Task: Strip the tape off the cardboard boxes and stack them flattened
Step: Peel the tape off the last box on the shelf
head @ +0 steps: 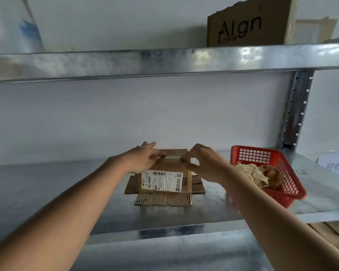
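A small brown cardboard box (165, 173) with a white shipping label (161, 181) lies on flattened cardboard pieces (164, 199) in the middle of a metal shelf (57, 188). A strip of clear tape (173, 156) runs across the box near its far edge. My left hand (145, 157) rests on the box's far left corner, fingers stretched over the edge. My right hand (200, 163) is at the box's far right, its fingers curled and pinching at the tape end there.
A red plastic basket (282, 184) holding crumpled stripped tape stands to the right of the box. A paper sign (335, 166) lies at the far right. The shelf above carries a brown carton (247, 24). More cardboard lies below at the lower right (329, 231).
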`<state>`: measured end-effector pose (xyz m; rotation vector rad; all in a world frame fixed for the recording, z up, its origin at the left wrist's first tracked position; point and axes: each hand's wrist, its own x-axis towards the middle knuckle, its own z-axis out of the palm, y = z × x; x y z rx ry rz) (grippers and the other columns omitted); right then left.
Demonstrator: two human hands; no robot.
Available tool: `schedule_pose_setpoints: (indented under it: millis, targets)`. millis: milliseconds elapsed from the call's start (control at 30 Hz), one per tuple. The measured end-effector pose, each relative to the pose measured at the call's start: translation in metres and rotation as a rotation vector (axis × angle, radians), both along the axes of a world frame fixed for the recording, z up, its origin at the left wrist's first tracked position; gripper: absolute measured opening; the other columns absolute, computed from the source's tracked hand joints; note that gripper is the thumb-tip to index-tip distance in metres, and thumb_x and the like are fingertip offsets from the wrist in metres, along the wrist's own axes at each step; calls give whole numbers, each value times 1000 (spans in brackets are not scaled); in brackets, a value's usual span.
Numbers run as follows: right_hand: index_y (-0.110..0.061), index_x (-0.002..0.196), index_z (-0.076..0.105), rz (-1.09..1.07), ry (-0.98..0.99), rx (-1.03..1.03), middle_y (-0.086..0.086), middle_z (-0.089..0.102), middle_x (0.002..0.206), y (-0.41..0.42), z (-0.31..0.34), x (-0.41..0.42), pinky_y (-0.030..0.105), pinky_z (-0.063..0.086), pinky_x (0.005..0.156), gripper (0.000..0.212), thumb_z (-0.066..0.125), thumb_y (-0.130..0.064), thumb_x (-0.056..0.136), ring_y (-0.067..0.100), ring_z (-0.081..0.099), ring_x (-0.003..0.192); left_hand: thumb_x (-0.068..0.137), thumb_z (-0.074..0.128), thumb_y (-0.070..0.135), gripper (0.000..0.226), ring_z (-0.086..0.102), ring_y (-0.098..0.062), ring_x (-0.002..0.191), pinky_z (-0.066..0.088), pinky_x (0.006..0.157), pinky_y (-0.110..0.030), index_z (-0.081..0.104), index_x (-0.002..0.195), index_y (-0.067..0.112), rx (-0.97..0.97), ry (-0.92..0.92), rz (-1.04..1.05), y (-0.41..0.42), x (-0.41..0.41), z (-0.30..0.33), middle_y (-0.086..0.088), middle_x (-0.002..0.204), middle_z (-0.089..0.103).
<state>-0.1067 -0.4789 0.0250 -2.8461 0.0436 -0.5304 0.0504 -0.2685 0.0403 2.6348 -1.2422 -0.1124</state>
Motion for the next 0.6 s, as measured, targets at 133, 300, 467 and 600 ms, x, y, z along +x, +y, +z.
schedule_pose_setpoints:
  millis: [133, 300, 467, 600]
  targets:
    - [-36, 117, 72, -172, -121, -69, -5, 54, 119, 9, -13, 13, 34, 54, 84, 24, 73, -40, 93, 19, 57, 107, 106, 39, 54, 36, 42, -24, 132, 40, 111, -46, 52, 139, 59, -33, -39, 64, 6, 2, 0, 7, 125, 50]
    - [-28, 118, 74, -212, -156, 178, 0, 72, 110, 21, -26, 35, 41, 60, 81, 42, 54, -2, 92, 25, 69, 96, 96, 56, 63, 26, 57, -4, 84, 47, 72, -28, 66, 120, 57, -95, 65, 78, 20, -3, 5, 14, 95, 57]
    - [-32, 143, 56, 119, 83, 1018, -3, 66, 134, 52, -38, 48, 29, 60, 79, 58, 38, 3, 100, 12, 69, 105, 94, 64, 60, 20, 58, -7, 53, 39, 48, -23, 65, 97, 40, -168, 46, 114, 38, -7, 0, 4, 73, 64]
    - [-23, 126, 69, 128, -92, 1167, 0, 72, 123, 59, -43, 45, 29, 61, 67, 35, 46, -4, 106, 15, 74, 97, 99, 55, 58, 23, 50, -30, 134, 44, 108, -46, 57, 118, 45, -68, -19, 144, 38, -7, -6, -7, 155, 33]
